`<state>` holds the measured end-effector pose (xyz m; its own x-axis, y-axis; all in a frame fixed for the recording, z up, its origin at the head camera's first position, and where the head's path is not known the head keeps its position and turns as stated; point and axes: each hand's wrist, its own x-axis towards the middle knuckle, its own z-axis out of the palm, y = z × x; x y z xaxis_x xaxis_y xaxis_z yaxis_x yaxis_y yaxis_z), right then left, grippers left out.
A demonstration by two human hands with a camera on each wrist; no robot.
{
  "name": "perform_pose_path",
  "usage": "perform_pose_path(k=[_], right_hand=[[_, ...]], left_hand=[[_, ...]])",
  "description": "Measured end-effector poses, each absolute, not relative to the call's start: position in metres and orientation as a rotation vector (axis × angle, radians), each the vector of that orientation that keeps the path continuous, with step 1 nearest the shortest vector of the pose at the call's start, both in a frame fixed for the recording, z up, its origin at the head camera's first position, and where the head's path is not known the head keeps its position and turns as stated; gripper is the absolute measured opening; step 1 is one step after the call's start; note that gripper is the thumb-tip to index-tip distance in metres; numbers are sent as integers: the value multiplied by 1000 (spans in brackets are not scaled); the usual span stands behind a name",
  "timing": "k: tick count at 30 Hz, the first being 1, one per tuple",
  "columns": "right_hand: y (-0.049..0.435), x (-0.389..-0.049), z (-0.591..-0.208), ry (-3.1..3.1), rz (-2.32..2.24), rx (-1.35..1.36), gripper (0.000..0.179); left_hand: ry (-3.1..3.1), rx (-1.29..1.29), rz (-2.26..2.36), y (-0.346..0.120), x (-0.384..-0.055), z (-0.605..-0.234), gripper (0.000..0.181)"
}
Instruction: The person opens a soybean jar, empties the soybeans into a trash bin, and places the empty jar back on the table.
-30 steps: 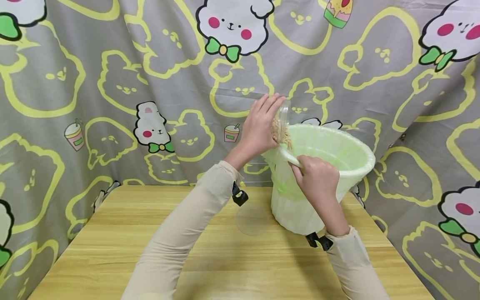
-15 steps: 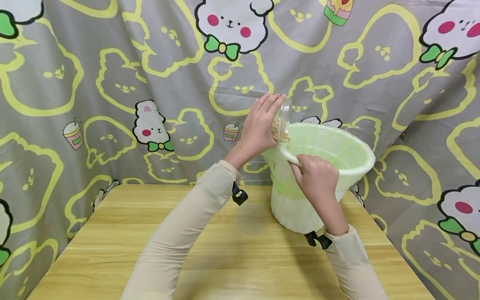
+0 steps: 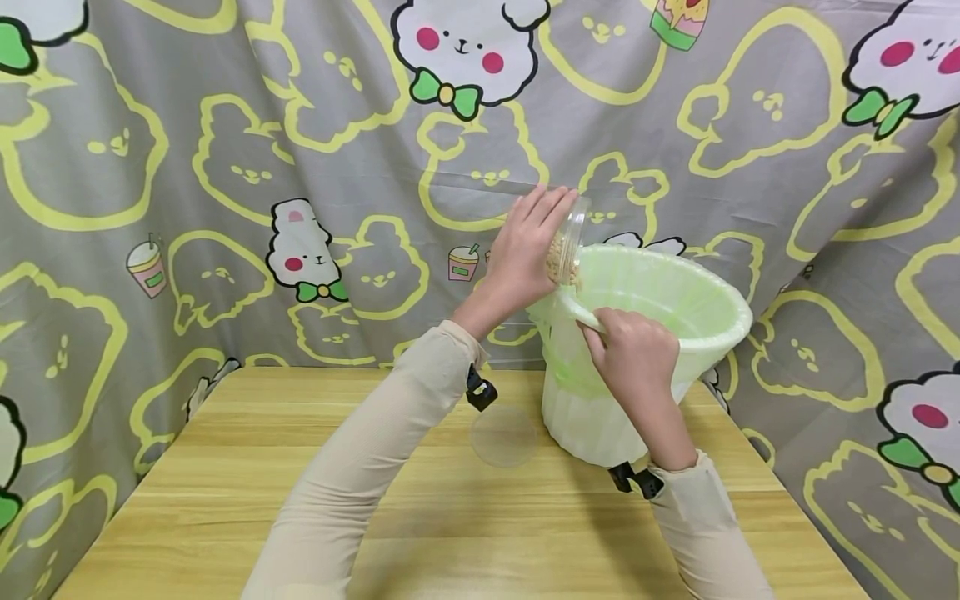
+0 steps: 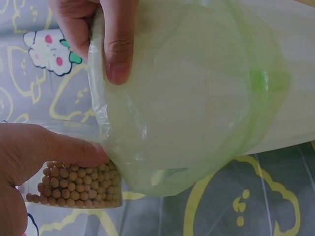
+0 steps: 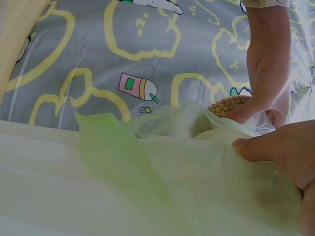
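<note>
My left hand [image 3: 522,250] grips a clear plastic jar [image 3: 576,223], tipped on its side at the bin's left rim. Small round tan beans, which look like soybeans [image 4: 78,186], lie along the jar's lower side. The white bin [image 3: 592,429] stands tilted on the table, lined with a thin pale green bag [image 4: 187,98] folded over its rim. With the thumb outside, my right hand [image 3: 637,354] holds the rim and bag at the near side. In the right wrist view the left thumb lies against the jar beside the bag's edge. The bin's bottom is hidden.
A translucent round disc, perhaps the jar's lid [image 3: 503,436], lies flat on the wooden table [image 3: 300,467] left of the bin. A grey curtain [image 3: 360,183] with cartoon prints hangs close behind the table and bin.
Fewer beans show at the jar's mouth than a second ago, where they were spilling towards the bin. Both hands stay nearly in place; the jar has shifted very slightly right.
</note>
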<state>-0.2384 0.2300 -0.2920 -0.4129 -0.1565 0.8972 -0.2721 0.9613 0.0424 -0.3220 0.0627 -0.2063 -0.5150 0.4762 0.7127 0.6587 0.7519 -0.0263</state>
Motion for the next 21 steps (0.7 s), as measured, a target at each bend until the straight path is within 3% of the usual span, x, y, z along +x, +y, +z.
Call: perform_pose_path(k=[11, 21], right_hand=[[229, -239, -293, -1999, 130, 294, 22], [228, -238, -293, -2010, 114, 294, 25]], left_hand=[[-2240, -845, -307, 65, -321, -206, 109], [-2230, -878, -284, 66, -321, -206, 99]])
